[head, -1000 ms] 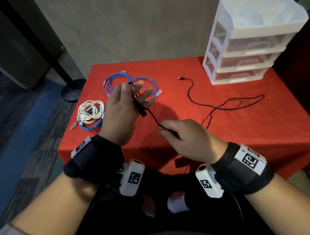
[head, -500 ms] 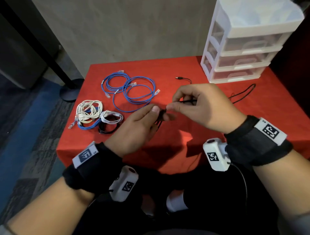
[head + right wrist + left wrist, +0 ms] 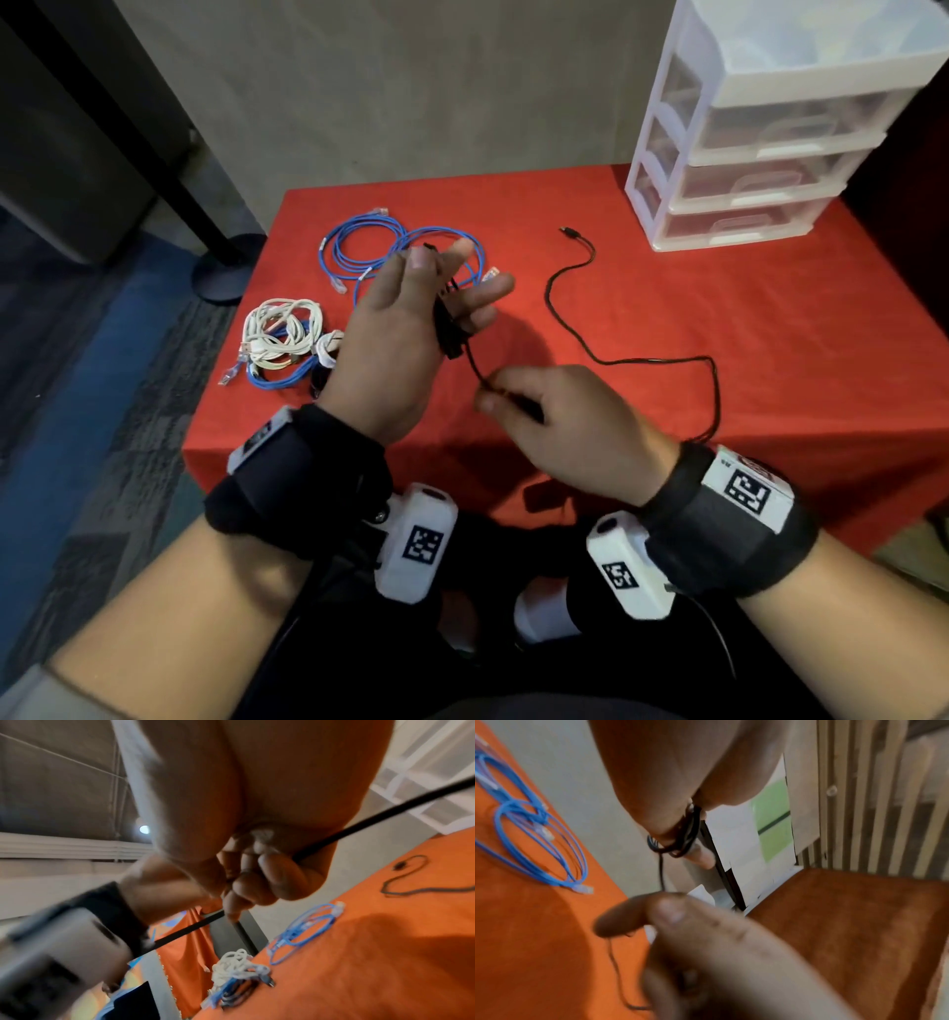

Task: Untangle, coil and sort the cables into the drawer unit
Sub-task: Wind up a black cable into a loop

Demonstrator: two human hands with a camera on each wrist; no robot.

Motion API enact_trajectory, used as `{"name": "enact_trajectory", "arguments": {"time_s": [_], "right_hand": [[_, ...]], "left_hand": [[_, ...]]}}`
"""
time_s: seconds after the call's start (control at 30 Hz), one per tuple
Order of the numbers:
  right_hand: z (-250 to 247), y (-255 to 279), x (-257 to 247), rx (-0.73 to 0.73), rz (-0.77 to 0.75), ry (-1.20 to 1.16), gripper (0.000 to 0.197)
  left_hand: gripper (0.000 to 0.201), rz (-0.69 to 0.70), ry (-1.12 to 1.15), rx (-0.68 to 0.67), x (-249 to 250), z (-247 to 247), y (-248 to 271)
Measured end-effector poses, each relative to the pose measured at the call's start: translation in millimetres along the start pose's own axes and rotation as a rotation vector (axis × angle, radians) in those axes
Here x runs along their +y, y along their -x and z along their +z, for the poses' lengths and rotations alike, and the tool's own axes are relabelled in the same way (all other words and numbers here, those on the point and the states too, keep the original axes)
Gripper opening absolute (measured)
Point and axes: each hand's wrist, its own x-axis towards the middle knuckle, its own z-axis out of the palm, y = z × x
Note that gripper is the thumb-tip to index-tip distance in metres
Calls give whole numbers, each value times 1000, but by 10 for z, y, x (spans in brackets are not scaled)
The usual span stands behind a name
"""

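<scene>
PROGRESS early | I read left hand (image 3: 395, 334) holding black cable (image 3: 580, 329) loops round its fingers, right hand (image 3: 565, 426) pinching the feed | tail on table (image 3: 719, 308) | blue cables (image 3: 359, 252), white bundle (image 3: 280, 329) unsorted | drawer unit (image 3: 760, 169) closed

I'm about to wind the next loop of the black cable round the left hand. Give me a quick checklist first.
1. Coil seated: ok. Loops of the black cable sit round the fingers of the left hand.
2. Feed grip: ok. The right hand pinches the cable just below the coil.
3. Loose run free of knots: ok. It lies in open curves on the table, and the plug is free.
4. Clear of the blue cables: ok. The loose run lies apart from them.
5. Snag at the right wrist strap: cannot tell. The run passes right by it.
6. Drawer ready: not ok. All drawers of the drawer unit are shut.
</scene>
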Motion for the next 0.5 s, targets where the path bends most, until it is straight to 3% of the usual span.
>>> {"name": "enact_trajectory", "arguments": {"time_s": [0.1, 0.2, 0.23, 0.3, 0.4, 0.5], "right_hand": [[-112, 20, -124, -43, -32, 43, 27], [-364, -6, -154, -33, -41, -15, 12], [-462, -20, -137, -28, -52, -35, 7], [-647, -74, -84, -20, -53, -48, 6], [-823, -184, 24, 3, -28, 5, 5], [-775, -274, 173, 66, -11, -64, 21]], "left_hand": [[15, 199, -456, -31, -110, -66, 1], [16, 355, -1083, -161, -133, -198, 39], [18, 366, -1190, -196, -143, -225, 64], [24, 283, -1134, -284, -140, -234, 136], [34, 39, -875, -411, -88, -154, 273], [34, -133, -603, -369, -35, 7, 376]]}}
